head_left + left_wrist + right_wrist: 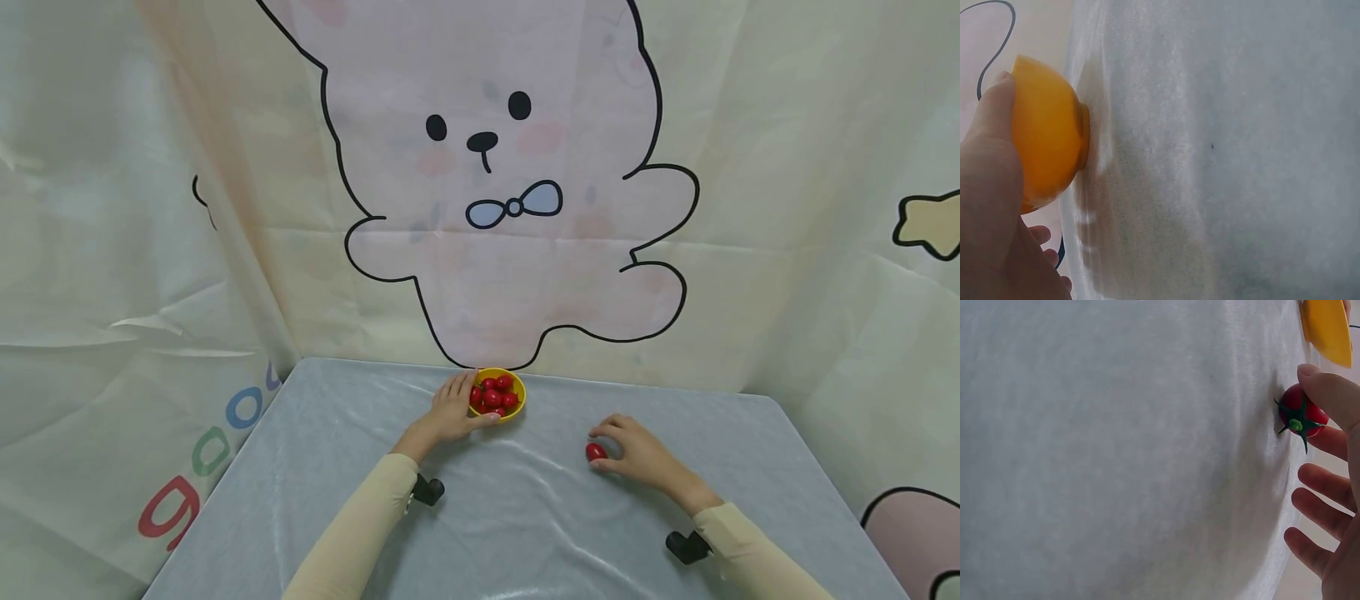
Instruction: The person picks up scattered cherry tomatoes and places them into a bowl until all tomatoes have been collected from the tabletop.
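Observation:
A small yellow bowl point(523, 403) with several red cherry tomatoes point(492, 398) in it stands near the table's far edge. My left hand point(450, 412) holds the bowl from its left side, the thumb along the near rim. In the left wrist view the thumb lies against the wall of the yellow bowl point(1047, 137). To the right, my right hand point(633, 450) has thumb and index finger around a single cherry tomato point(596, 452) at the table surface. Its green stem top shows in the right wrist view on the tomato point(1297, 419); the other fingers are spread loosely.
A grey-blue cloth point(525, 517) with slight wrinkles covers the table. Behind it hangs a pale curtain point(750, 292) with a printed cartoon bear. Black wrist mounts point(429, 490) sit at both sleeves.

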The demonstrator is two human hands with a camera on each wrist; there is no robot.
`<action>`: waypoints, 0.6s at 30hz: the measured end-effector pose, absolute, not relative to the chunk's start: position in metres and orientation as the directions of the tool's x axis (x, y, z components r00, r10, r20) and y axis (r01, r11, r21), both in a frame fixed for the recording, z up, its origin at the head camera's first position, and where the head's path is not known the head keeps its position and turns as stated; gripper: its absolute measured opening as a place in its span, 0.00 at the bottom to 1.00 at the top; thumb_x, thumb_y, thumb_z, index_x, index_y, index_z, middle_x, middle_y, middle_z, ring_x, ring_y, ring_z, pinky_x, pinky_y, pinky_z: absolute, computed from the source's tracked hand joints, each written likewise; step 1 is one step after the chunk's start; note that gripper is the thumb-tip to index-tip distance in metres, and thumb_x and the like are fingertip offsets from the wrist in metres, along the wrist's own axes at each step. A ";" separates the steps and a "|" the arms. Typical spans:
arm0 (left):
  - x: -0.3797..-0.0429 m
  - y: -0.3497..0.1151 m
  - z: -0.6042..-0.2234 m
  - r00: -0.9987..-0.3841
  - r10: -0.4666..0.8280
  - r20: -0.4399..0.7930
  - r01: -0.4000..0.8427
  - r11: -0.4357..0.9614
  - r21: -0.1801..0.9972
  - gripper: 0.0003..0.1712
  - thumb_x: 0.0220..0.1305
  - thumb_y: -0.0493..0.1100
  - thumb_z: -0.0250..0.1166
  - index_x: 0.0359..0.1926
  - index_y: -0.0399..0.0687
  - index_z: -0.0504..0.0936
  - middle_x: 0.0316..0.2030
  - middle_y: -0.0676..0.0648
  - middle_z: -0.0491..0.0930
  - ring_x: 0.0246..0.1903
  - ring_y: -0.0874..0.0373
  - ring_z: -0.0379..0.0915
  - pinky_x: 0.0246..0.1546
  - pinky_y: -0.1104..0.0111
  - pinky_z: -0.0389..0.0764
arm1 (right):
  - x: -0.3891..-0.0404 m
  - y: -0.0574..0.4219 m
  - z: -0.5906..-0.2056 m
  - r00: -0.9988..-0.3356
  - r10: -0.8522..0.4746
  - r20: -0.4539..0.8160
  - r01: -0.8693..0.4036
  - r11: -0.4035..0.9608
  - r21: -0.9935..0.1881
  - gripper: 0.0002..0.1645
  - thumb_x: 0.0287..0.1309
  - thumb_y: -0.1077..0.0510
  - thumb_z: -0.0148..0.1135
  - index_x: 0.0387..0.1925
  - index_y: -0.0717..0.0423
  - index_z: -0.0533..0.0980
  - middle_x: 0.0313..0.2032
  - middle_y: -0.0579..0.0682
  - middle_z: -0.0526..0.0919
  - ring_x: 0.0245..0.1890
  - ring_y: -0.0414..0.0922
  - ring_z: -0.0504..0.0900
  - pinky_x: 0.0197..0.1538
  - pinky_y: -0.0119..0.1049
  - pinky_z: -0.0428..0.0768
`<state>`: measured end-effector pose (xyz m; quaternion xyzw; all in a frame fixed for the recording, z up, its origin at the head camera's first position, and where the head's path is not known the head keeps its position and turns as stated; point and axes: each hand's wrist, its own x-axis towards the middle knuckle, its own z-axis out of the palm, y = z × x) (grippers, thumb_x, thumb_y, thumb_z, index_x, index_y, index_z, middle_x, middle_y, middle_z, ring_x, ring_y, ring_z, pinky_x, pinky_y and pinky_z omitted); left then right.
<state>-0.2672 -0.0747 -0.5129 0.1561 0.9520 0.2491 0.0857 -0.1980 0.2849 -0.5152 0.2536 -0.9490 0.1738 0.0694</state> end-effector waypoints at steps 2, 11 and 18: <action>-0.267 -0.075 -0.513 -0.937 0.337 -0.089 0.251 0.829 0.500 0.61 0.59 0.74 0.59 0.79 0.50 0.41 0.78 0.38 0.46 0.77 0.37 0.39 0.75 0.41 0.49 | -0.197 0.285 -0.515 -0.868 -0.450 0.209 -0.495 0.816 -0.297 0.27 0.47 0.43 0.77 0.48 0.50 0.83 0.47 0.49 0.81 0.49 0.50 0.79 0.53 0.53 0.79; -0.266 -0.074 -0.511 -0.937 0.338 -0.084 0.254 0.830 0.496 0.60 0.60 0.74 0.59 0.79 0.50 0.41 0.78 0.39 0.46 0.77 0.37 0.40 0.75 0.41 0.50 | -0.195 0.285 -0.516 -0.861 -0.449 0.239 -0.504 0.817 -0.281 0.22 0.45 0.45 0.78 0.41 0.48 0.84 0.45 0.49 0.81 0.47 0.50 0.80 0.51 0.53 0.79; -0.266 -0.074 -0.513 -0.938 0.338 -0.083 0.256 0.831 0.494 0.60 0.60 0.74 0.58 0.79 0.50 0.40 0.78 0.39 0.47 0.77 0.37 0.41 0.76 0.42 0.49 | -0.194 0.284 -0.516 -0.852 -0.450 0.268 -0.514 0.815 -0.267 0.20 0.45 0.45 0.78 0.39 0.47 0.84 0.45 0.49 0.82 0.46 0.50 0.80 0.50 0.53 0.80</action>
